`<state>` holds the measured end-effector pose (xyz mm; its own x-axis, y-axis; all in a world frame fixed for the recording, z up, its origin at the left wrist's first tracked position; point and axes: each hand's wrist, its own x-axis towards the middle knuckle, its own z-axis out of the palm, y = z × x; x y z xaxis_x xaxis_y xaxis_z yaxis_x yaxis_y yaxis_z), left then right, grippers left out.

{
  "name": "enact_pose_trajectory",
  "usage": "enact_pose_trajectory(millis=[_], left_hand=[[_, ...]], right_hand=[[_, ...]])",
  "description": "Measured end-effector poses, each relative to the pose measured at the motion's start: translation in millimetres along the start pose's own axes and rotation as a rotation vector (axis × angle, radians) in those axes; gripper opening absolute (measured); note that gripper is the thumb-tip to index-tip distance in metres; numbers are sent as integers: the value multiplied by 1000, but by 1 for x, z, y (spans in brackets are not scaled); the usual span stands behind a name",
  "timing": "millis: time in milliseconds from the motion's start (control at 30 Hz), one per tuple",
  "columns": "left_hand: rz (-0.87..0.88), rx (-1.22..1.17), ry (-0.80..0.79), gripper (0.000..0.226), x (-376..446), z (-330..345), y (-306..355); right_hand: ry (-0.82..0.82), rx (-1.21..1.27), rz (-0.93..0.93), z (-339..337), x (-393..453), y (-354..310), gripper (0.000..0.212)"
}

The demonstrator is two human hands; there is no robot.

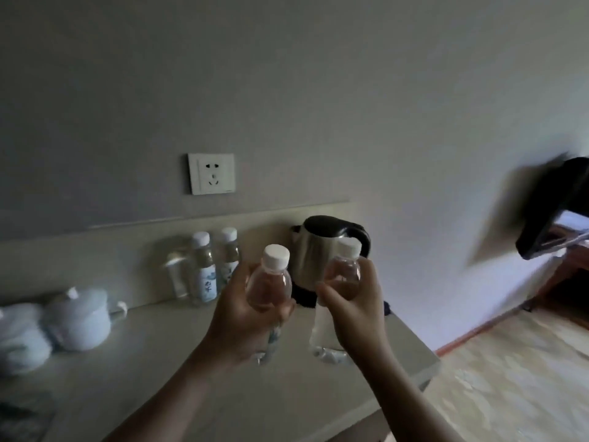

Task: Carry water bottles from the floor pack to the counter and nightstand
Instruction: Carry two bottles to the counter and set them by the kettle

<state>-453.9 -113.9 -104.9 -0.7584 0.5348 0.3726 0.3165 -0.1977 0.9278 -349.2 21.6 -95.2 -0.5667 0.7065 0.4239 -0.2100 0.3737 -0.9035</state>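
Note:
I hold two clear water bottles with white caps above the beige counter point(165, 371). My left hand point(245, 323) grips one bottle point(269, 282) around its body, upright. My right hand point(353, 311) grips the other bottle point(344, 272) the same way, just to its right. Both bottles hang in the air in front of the kettle. Two more capped bottles point(210, 269) stand on the counter against the back ledge, behind my left hand.
A steel electric kettle point(318, 250) on a black base stands at the counter's back right. White lidded cups point(79, 320) sit at the left. A wall socket point(212, 173) is above. The counter ends at the right over a wood floor point(516, 378). A dark blurred object point(554, 212) hangs on the right wall.

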Motion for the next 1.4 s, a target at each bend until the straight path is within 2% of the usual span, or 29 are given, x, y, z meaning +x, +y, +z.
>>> enact_pose_trajectory(millis=[267, 367, 467, 667, 967, 1100, 1167, 1233, 1333, 1400], left_hand=[[1, 219, 418, 44, 9, -52, -5], [4, 279, 497, 53, 8, -60, -12], [-18, 283, 549, 53, 8, -62, -23], [-23, 250, 550, 47, 3, -58, -53], [-93, 233, 496, 50, -5, -54, -107], [-104, 228, 497, 56, -6, -56, -116], [-137, 289, 493, 62, -14, -54, -121], [-218, 399, 487, 67, -26, -52, -131], [-284, 601, 543, 73, -36, -55, -140], [-300, 608, 540, 68, -31, -62, -146]], right_hand=[[-352, 207, 5, 74, 46, 24, 38], [-437, 201, -21, 89, 54, 31, 37], [-451, 199, -30, 93, 51, 40, 39], [-391, 154, -13, 100, 34, 69, 50], [-282, 59, 120, 114, 23, 124, 58], [-217, -5, 85, 117, 15, 131, 60], [-243, 18, 90, 114, 10, 137, 69], [-347, -12, 93, 104, 5, 149, 73], [-520, -118, 140, 83, 6, 165, 48], [-552, -198, 154, 77, 9, 169, 35]])
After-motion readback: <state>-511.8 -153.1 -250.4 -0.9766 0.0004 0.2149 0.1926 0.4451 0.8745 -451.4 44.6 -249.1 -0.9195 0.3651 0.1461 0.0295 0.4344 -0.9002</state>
